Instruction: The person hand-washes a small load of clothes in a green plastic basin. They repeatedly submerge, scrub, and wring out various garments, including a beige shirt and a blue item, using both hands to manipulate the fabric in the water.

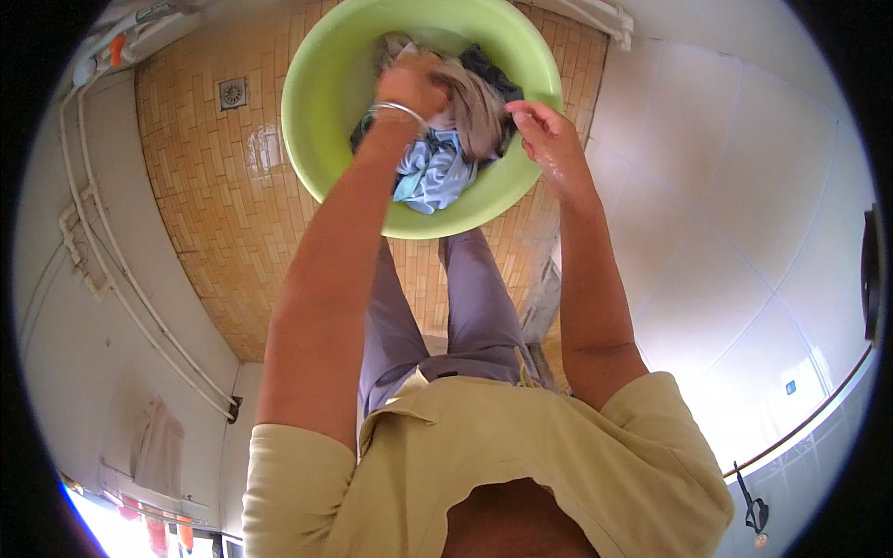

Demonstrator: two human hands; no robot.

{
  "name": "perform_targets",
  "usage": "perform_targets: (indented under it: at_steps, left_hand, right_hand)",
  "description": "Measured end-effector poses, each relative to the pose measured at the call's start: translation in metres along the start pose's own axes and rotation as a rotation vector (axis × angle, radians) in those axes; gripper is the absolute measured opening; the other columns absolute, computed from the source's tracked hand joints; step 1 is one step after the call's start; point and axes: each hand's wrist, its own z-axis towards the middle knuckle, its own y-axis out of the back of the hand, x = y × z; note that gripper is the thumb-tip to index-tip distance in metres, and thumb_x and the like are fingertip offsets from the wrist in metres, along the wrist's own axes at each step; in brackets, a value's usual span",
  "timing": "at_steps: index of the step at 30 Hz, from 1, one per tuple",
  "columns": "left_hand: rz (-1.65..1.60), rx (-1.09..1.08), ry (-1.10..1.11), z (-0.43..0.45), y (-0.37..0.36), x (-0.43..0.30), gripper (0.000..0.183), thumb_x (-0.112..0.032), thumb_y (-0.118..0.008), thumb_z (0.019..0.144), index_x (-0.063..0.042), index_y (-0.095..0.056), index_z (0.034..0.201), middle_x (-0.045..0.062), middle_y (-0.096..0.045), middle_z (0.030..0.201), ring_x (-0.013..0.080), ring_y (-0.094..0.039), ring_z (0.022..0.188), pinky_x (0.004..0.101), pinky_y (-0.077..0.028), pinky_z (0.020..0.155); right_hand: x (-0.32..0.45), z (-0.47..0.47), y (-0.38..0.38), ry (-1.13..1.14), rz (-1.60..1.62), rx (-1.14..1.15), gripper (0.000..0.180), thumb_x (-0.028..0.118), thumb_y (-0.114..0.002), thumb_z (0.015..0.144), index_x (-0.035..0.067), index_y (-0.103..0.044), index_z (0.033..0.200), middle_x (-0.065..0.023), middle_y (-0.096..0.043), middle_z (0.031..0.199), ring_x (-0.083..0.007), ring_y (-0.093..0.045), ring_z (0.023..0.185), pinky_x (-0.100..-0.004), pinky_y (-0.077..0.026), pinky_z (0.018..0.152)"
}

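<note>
A large lime-green plastic basin [317,104] holds a heap of wet-looking clothes. My left hand [413,87], with a silvery bangle at the wrist, is deep in the basin and blurred by motion. Its fingers are closed on a taupe garment [481,115], which is bunched and stretches to the right. My right hand [551,139] is wet and held over the basin's right rim, its fingers partly curled. Its index fingertip is at the taupe garment's right edge; whether it pinches cloth is unclear. Light-blue cloth [439,171] lies nearest me, and dark cloth [488,70] lies behind.
The basin stands before my legs [481,293] on a tan tiled floor [209,195]. A square floor drain [233,93] lies to its left. White pipes [115,265] run along the left wall, and a white tiled wall [698,209] rises at right.
</note>
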Motion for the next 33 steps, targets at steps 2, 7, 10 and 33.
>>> perform_targets:
  at_steps: [2, 7, 10, 33]
  left_hand:
    - [-0.347, -0.21, 0.276, -0.001, 0.021, 0.029, 0.041, -0.026, -0.068, 0.073, -0.006, -0.062, 0.108, 0.015, -0.066, 0.098, 0.039, -0.064, 0.083, 0.0417, -0.052, 0.079]
    - [-0.715, -0.532, 0.306, -0.023, 0.089, 0.01, 0.057, -0.025, -0.074, 0.067, 0.005, -0.056, 0.112, 0.027, -0.062, 0.097, 0.0404, -0.063, 0.082, 0.0393, -0.052, 0.075]
    - [0.001, -0.316, 0.243, -0.036, 0.074, 0.025, 0.065, -0.023, -0.075, 0.067, 0.004, -0.049, 0.121, 0.027, -0.06, 0.099, 0.0436, -0.059, 0.092, 0.0432, -0.049, 0.081]
    - [0.064, 0.145, 0.258, -0.125, -0.009, -0.033, 0.064, -0.025, -0.08, 0.063, -0.017, -0.057, 0.122, 0.028, -0.02, 0.14, 0.0489, -0.023, 0.127, 0.0501, -0.027, 0.105]
  right_hand:
    - [-0.009, 0.004, 0.002, 0.027, 0.0, -0.028, 0.022, 0.016, -0.062, 0.086, 0.002, -0.062, 0.103, 0.0033, -0.049, 0.066, -0.0063, -0.043, 0.057, -0.0217, -0.034, 0.051]
    - [-0.037, 0.037, -0.011, 0.218, -0.636, -0.171, 0.05, 0.026, -0.072, 0.076, 0.002, -0.054, 0.116, -0.014, -0.063, 0.079, -0.0242, -0.063, 0.073, -0.0344, -0.05, 0.067]
    - [-0.04, 0.061, -0.04, 0.159, -0.916, -0.153, 0.056, 0.03, -0.073, 0.075, 0.002, -0.053, 0.119, -0.0164, -0.064, 0.084, -0.0279, -0.064, 0.079, -0.0371, -0.05, 0.07]
    - [0.051, 0.032, 0.008, 0.183, -0.436, -0.351, 0.036, 0.031, -0.067, 0.081, 0.002, -0.06, 0.101, -0.01, -0.066, 0.079, -0.0221, -0.064, 0.072, -0.0371, -0.05, 0.065]
